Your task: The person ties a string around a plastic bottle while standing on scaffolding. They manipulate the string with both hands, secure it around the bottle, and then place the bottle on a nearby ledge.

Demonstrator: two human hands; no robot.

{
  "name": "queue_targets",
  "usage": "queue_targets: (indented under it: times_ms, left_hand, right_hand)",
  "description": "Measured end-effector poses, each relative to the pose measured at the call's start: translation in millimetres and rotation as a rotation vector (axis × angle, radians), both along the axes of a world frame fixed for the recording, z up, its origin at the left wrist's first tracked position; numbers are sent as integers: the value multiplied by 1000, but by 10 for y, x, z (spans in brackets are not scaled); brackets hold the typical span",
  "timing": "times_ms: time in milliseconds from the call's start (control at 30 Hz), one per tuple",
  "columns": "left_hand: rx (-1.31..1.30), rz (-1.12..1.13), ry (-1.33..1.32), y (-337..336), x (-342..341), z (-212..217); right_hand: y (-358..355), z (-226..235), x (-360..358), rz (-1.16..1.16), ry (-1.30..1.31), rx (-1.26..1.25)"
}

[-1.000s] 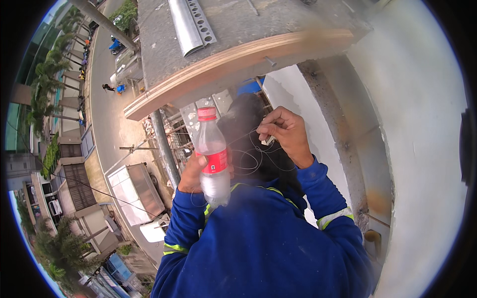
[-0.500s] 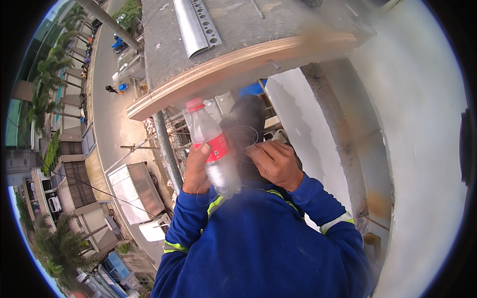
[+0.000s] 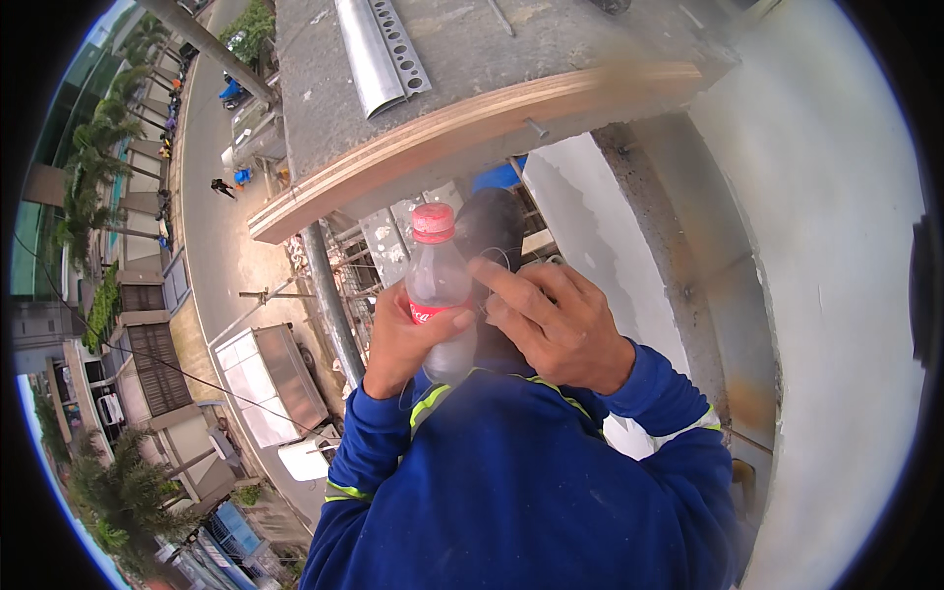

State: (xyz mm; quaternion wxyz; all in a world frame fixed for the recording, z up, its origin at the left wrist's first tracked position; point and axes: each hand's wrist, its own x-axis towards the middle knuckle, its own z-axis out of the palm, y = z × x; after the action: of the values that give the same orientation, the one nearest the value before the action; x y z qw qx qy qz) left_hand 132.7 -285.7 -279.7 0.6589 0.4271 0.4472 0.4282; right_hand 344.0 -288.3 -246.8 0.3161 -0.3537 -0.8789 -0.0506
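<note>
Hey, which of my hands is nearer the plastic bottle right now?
Left. Your left hand is wrapped around the bottle, below its red cap. Your right hand is just right of it, fingertips close; I can't tell whether they touch.

Left hand (image 3: 401, 342) curled, thumb across front; right hand (image 3: 575, 334) near, fingers (image 3: 516, 290) bent.

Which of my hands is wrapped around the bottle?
Your left hand, closed around the red-capped bottle; the right hand is beside it, not around it.
</note>
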Motion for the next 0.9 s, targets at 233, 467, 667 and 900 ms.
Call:
queue_targets:
  times_ms: [233, 467, 667, 900]
  left_hand:
    - [28, -59, 147, 27, 39, 47]
    - [19, -76, 296, 50, 49, 60]
    - [40, -86, 298, 45, 30, 52]
    - [-146, -116, -155, -14, -132, -145]
  right_hand:
    - [176, 10, 67, -2, -19, -15]
    - [282, 93, 134, 121, 265, -381]
    - [208, 22, 158, 161, 680, -1006]
    - [380, -410, 152, -43, 640, -905]
